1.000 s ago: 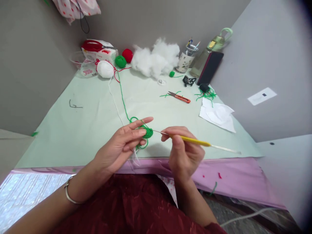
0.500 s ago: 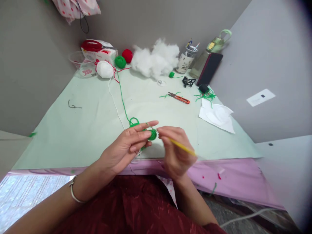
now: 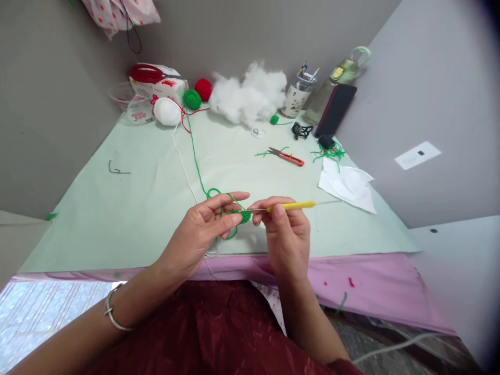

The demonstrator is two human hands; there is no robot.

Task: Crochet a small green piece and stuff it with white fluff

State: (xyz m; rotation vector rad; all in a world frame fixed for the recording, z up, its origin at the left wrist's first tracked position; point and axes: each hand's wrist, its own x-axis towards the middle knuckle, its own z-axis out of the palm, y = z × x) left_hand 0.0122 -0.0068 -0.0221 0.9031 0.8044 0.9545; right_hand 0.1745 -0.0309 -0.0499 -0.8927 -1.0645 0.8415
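From the head camera we see the left hand (image 3: 199, 229) pinching a small green piece (image 3: 245, 216) of crochet between thumb and middle fingers. The forefinger is stretched out above it, with the green strand (image 3: 197, 161) looped over it. The right hand (image 3: 287, 234) is closed on the yellow handle of a hook (image 3: 291, 206), thumb and forefinger pressed together on it. The hook lies level, and its metal tip reaches left into the piece, right at the left hand's pinch. Both hands hover just above the near edge of the table (image 3: 117, 208), touching each other at the fingertips.

From the pinch the strand makes a loop on the table just behind the left hand. It then runs far up and away to a green ball (image 3: 191, 99), which sits between a white ball (image 3: 167, 111) and a red ball (image 3: 203, 89).

We judge the work to be at an early stage. The piece is only a little round, no bigger than a fingertip, and the strand is uncut and joined to its ball. A heap of white stuffing (image 3: 250, 96) lies well beyond the grip, and it looks untouched. The snips (image 3: 287, 156) lie beyond the right hand, apart from it, so stuffing and cutting off seem to be left
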